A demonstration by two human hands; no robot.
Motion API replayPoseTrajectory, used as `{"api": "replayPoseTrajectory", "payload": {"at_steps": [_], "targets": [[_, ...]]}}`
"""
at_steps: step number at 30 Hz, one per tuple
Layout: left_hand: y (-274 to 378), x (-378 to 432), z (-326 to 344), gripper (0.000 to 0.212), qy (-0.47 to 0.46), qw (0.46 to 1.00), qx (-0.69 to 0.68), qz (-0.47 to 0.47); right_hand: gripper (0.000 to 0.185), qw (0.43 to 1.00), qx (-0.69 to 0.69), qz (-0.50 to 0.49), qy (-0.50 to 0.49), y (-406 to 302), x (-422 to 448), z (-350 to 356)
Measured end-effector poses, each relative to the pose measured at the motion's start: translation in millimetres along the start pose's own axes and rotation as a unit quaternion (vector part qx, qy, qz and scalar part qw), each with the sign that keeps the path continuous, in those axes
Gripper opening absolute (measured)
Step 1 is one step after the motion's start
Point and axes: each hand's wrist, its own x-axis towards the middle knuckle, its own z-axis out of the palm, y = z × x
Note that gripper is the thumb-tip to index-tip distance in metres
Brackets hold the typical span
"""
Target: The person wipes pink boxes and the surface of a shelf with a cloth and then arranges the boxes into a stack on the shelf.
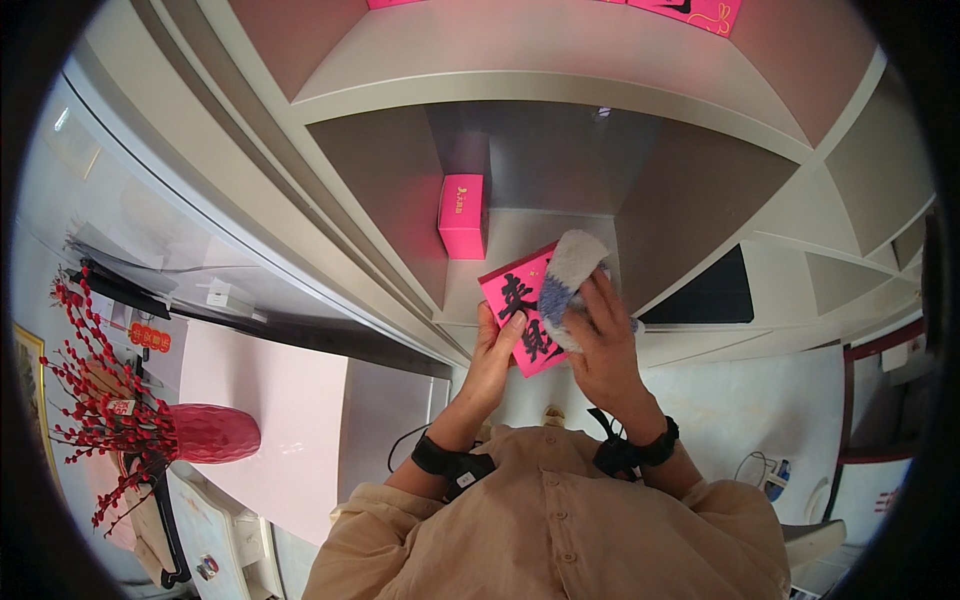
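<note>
My left hand [493, 346] grips a bright pink box [514, 289] by its lower left side, the thumb lying on its front. Large black brush characters mark that face. In my right hand [602, 337] is a fluffy white-and-blue cloth [568, 281], pressed against the right part of the box and covering some of it. Both hands are in front of an open shelf compartment [555, 172]. A second pink box [462, 217] with small gold marks stands inside, against the compartment's left wall.
More pink boxes [686, 15] sit on the shelf above. A dark panel [701, 289] lies at right below the compartment. On the left, a red vase [217, 433] with red berry branches [112, 405] stands on a white cabinet top [285, 427]. Cables [754, 465] are on the floor at right.
</note>
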Motion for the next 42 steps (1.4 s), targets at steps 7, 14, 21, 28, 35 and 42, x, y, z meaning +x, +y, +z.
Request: {"api": "replayPoseTrajectory", "payload": {"at_steps": [7,14,21,28,35,42], "targets": [[-7,7,-16,0.038,-0.004,0.993,0.084,0.088,0.030,0.997,0.000,-0.056,-0.053,-8,-7,8],[-8,4,-11,0.049,-0.033,0.985,0.119,0.118,0.033,0.999,0.009,-0.013,0.036,1,10,7],[-24,4,-21,0.046,-0.073,0.975,0.142,0.152,0.030,0.996,0.042,-0.076,0.038,-16,15,13],[-26,3,-37,0.049,-0.020,0.993,0.006,0.116,0.033,0.991,0.063,-0.114,-0.020,-22,-2,21],[1,10,-33,0.047,0.018,0.995,-0.032,0.089,0.029,0.989,0.095,-0.100,0.048,1,-23,24],[-9,2,-25,0.063,-0.001,0.989,0.050,0.138,0.027,0.785,0.511,0.322,0.138,20,-30,24]]}}
